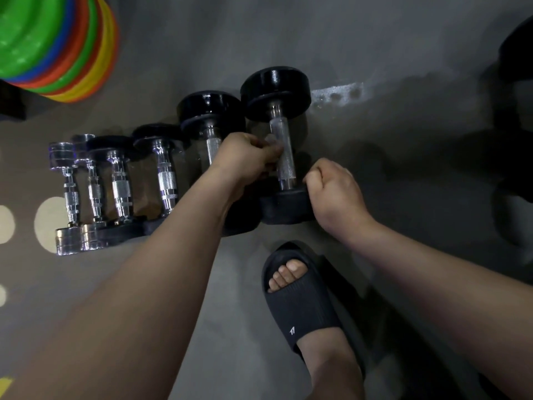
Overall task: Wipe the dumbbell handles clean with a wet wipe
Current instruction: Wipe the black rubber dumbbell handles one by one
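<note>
Head view: nearest the camera a foot in a black slide sandal (300,307) stands on the grey floor (389,157), just short of the row of dumbbells. Past it, the right hand (331,192) lies curled over the right edge of the near head (284,207) of the large dumbbell (275,90), which is the right-most in the row. It appears to grip the rim and steady the weight. The left hand (248,160) reaches in from the left and pinches a small, pale wet wipe (272,141) against the left side of the knurled handle (284,157), about halfway along.

The main risk, as I judge it, is rolling. The dumbbell lies on round heads, and a hard stroke along the handle could turn it away from the wipe or nudge it toward the sandalled toes if the right hand slackens. The wipe is bunched small, so it may slip from the fingers or miss the handle's far and under sides. Knuckles could also scrape on the knurling.

To the left, a second black dumbbell (212,111) lies just beside, partly hidden by the left forearm. It narrows the gap for that hand. Further left come smaller black ones and then chrome dumbbells (69,194), all with handles pointing near to far. Beyond the far head, a pale shiny patch (337,92) marks the floor. At far left stands a stack of coloured weight plates (52,44), well apart.
</note>
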Motion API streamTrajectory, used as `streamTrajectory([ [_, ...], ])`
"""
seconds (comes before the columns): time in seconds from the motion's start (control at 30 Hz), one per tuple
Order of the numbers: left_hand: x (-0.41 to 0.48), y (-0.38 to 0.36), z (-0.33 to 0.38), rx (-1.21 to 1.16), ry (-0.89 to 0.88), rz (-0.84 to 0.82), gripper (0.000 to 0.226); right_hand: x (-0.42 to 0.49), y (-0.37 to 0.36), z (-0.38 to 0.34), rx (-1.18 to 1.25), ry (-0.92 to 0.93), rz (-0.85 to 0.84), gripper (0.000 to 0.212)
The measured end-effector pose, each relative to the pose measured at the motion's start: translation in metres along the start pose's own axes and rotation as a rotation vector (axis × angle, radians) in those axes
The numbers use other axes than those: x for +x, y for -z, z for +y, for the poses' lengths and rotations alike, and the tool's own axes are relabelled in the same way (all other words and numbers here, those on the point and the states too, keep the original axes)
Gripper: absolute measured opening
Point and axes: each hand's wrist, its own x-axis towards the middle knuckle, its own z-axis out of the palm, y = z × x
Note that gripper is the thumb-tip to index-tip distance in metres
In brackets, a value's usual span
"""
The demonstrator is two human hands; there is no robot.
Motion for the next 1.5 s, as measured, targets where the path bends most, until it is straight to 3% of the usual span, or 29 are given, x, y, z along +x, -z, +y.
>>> streamTrajectory([
  [0.1, -0.004, -0.003, -0.003, -0.174, 0.061, 0.008, 0.034, 0.000, 0.001, -0.001, -0.002, -0.004, -0.018, 0.022],
  [0.2, -0.002, -0.011, -0.004, -0.354, 0.077, 0.113, 0.025, 0.000, 0.001, -0.002, 0.009, -0.015, -0.026, 0.021],
  [0.27, -0.004, -0.015, -0.004, -0.310, 0.033, 0.157, 0.017, 0.001, 0.001, -0.001, 0.000, -0.013, -0.033, 0.021],
  [0.4, -0.009, -0.018, -0.007, -0.255, -0.049, 0.243, 0.029, 0.001, 0.002, 0.000, -0.003, -0.008, -0.037, 0.021],
  [0.7, 0.016, -0.029, 0.013, -0.012, -0.156, 0.507, 0.032, 0.002, 0.000, 0.002, -0.004, 0.019, -0.039, 0.021],
  [0.8, 0.026, -0.024, 0.018, -0.121, -0.113, 0.458, 0.027, 0.002, 0.000, 0.001, 0.012, 0.001, -0.055, 0.022],
  [1.0, 0.017, -0.014, 0.013, -0.177, -0.022, 0.208, 0.019, 0.000, -0.001, 0.002, 0.014, 0.024, -0.028, 0.022],
  [1.13, 0.001, -0.008, 0.009, -0.051, 0.040, 0.058, 0.027, -0.002, -0.002, 0.001, 0.017, 0.027, 0.019, 0.025],
  [1.27, -0.026, 0.001, 0.003, 0.281, 0.104, -0.053, 0.032, -0.006, -0.004, -0.001, -0.028, 0.037, 0.118, 0.025],
  [1.37, -0.027, -0.001, 0.001, 0.247, 0.116, -0.028, 0.026, -0.009, -0.009, 0.000, -0.046, 0.036, 0.182, 0.022],
  [1.5, -0.013, -0.014, -0.002, -0.027, 0.088, 0.098, 0.026, -0.008, -0.012, 0.001, -0.023, 0.014, 0.195, 0.026],
])
